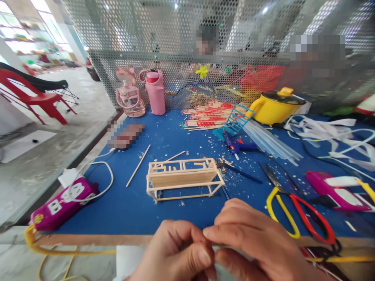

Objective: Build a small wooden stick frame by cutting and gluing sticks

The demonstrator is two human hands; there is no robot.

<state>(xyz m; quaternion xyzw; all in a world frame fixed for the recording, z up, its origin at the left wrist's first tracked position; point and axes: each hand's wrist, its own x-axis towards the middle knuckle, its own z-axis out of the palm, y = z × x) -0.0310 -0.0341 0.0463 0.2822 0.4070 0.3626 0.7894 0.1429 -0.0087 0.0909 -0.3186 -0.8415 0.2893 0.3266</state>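
Observation:
A small rectangular frame of pale wooden sticks (184, 178) stands on the blue table top (111, 212), with letter-like stick pieces along its upper side. My left hand (181, 249) is at the table's front edge, below the frame, with its fingers curled and thumb pressed inward. My right hand (254, 242) meets it from the right, its fingers bent and their tips close to the left fingertips. Whatever lies between the fingertips is hidden or too small to make out. Neither hand touches the frame. A loose stick (138, 165) lies left of it.
Scissors (278, 183) with yellow and red handles, a blue glue gun (234, 144) and glue sticks (269, 140) lie on the right. Behind are a stick pile (211, 115), a yellow pot (277, 107) and a pink bottle (156, 93). A purple power strip (63, 205) lies left.

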